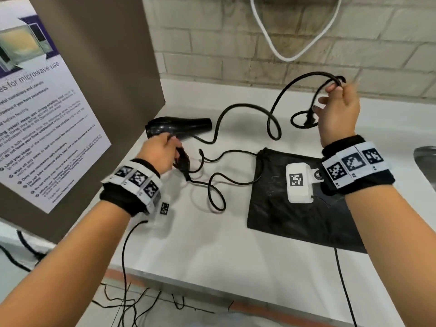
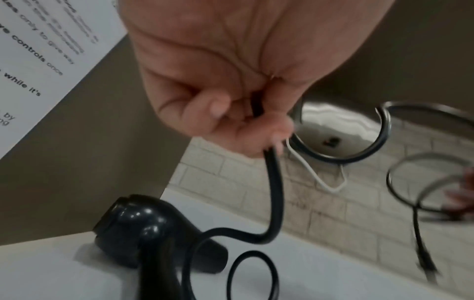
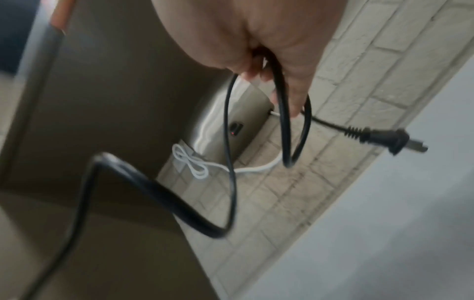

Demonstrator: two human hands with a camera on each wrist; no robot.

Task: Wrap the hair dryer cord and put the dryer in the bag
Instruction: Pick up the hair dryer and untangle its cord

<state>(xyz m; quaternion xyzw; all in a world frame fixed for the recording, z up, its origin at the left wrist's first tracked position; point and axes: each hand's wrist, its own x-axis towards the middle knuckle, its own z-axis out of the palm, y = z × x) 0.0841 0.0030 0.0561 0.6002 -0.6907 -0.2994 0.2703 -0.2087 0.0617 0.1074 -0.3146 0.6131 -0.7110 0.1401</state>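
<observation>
A black hair dryer (image 1: 179, 128) lies on its side on the white counter (image 1: 212, 244), barrel pointing right. My left hand (image 1: 173, 147) hovers over its handle and grips the black cord (image 2: 275, 192) in a fist (image 2: 246, 113), with the dryer (image 2: 133, 229) below it. The cord (image 1: 243, 105) snakes in loose loops across the counter and arches up to my raised right hand (image 1: 330, 97). That hand (image 3: 269, 81) holds a small loop of cord (image 3: 228, 142), and the plug (image 3: 384, 140) dangles just under it. A black drawstring bag (image 1: 283, 215) lies flat at the right, under my right wrist.
A brown panel with a microwave poster (image 1: 47, 114) stands close on the left. A white cable (image 1: 283, 55) hangs on the brick wall behind. A steel sink (image 1: 427, 161) starts at the right edge. A steel appliance (image 3: 231, 121) stands in the corner. Thin wires trail over the counter's front edge.
</observation>
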